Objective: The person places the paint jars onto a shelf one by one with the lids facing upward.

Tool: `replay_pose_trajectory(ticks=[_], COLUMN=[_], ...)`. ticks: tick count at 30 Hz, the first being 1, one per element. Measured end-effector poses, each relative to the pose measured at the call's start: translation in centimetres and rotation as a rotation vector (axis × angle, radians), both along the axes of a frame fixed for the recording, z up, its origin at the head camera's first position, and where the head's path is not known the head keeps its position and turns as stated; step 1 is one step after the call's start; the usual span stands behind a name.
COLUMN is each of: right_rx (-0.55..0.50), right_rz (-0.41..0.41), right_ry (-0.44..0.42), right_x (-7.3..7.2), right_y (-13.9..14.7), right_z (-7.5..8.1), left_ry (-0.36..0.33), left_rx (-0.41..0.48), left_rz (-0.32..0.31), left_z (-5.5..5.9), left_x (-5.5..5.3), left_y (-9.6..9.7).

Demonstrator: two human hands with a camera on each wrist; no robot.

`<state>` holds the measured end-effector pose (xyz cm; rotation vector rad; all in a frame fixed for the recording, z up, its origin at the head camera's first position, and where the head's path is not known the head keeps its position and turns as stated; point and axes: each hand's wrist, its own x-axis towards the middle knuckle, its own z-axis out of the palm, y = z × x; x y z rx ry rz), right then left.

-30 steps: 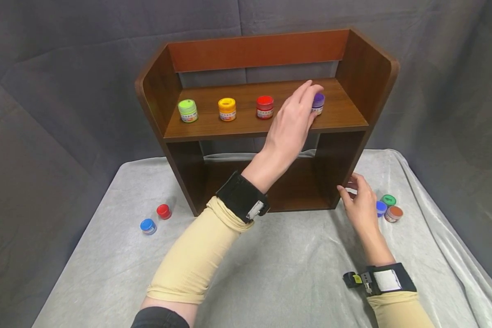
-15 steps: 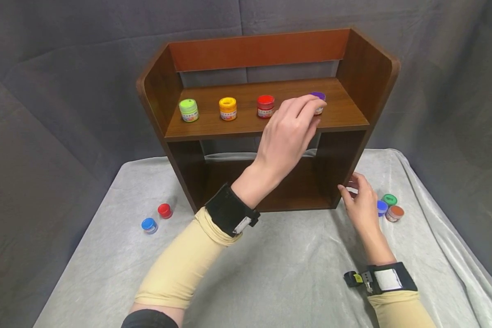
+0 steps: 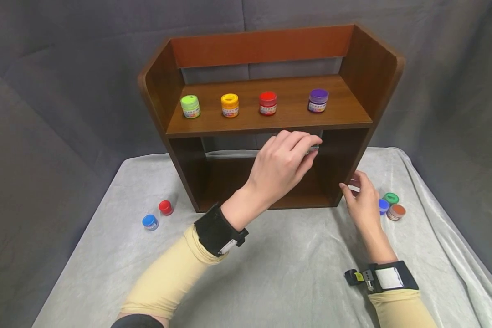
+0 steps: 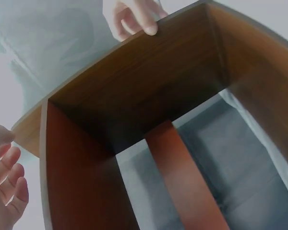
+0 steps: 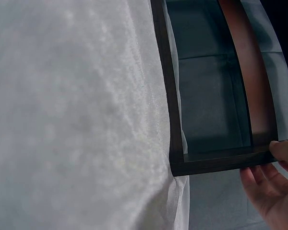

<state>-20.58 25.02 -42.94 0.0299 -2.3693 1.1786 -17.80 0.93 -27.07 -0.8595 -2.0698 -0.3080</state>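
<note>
A dark brown wooden shelf (image 3: 270, 124) stands on the grey cloth. Along its upper board sit a light green paint jar (image 3: 190, 107), a yellow paint jar (image 3: 230, 106), a red paint jar (image 3: 268, 103) and a purple paint jar (image 3: 318, 101). My left hand (image 3: 276, 166) hovers in front of the lower compartment, fingers loosely bent; in the left wrist view the visible fingers (image 4: 9, 177) hold nothing. My right hand (image 3: 362, 200) grips the shelf's right side panel near the bottom, thumb on the front edge and fingers outside, also seen in the right wrist view (image 5: 273, 191).
On the cloth left of the shelf lie a blue jar (image 3: 150, 222) and another red jar (image 3: 166, 207). Close to my right hand are a green jar (image 3: 391, 198), a darker blue jar (image 3: 383, 207) and a brown jar (image 3: 396, 212). Grey drapes (image 3: 65, 91) hang behind and beside.
My left hand has drawn away from the purple paint jar and come down below the upper board, uncovering that jar. My right hand keeps its grip on the side panel.
</note>
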Motion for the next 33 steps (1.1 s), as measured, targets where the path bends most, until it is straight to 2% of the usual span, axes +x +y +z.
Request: replay_pose_trajectory(ticks=[6,12,20,29,33], right_rx=[0.005,-0.005,-0.006,0.003,0.004], right_rz=[-0.007,0.002,0.000,-0.002,0.002], right_ry=[-0.006,0.009,0.007,0.002,0.008], right_x=[0.1,0.1,0.0,0.0,0.1], right_y=[0.0,0.0,-0.1,0.0,0.0], right_z=[0.1,0.1,0.2,0.0,0.1], left_ry=[-0.033,-0.057,-0.160,-0.291,-0.310], left_rx=[-0.038,-0.055,-0.018,-0.025,-0.031], left_rz=[-0.004,-0.011,0.014,-0.048,-0.029], left_z=[-1.1,-2.4,-4.2,-6.5,-7.8], left_x=[0.6,1.3,1.9,2.9,3.4], left_y=[-1.2,-3.3,-6.6,-9.8,-11.6])
